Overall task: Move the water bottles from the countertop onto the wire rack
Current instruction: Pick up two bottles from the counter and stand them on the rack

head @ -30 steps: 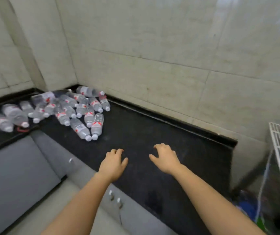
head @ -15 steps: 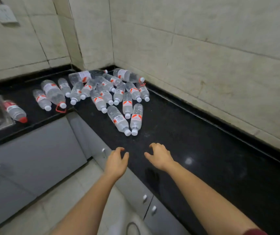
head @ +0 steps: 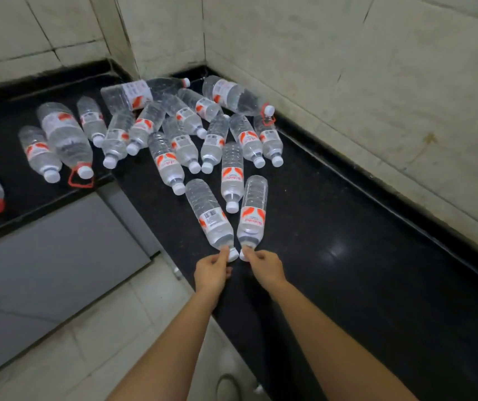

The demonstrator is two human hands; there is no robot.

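The left hand [head: 213, 272] pinches the cap of the left bottle [head: 209, 217] and the right hand [head: 264, 270] pinches the cap of the right bottle [head: 253, 211]. Both bottles lie flat at the near end of the heap. Some twenty bottles [head: 174, 140] lie on the countertop [head: 347, 227], bunched toward the corner. The rack is out of view, so the task seems barely begun, with nearly everything left to move.

Pale tiled walls [head: 347, 82] meeting in a corner, grey cabinet fronts [head: 58, 256], light floor tiles [head: 101, 342]

Pale tiled walls [head: 347, 82] form a corner above grey cabinet fronts [head: 43, 256] and light floor tiles [head: 87, 357].
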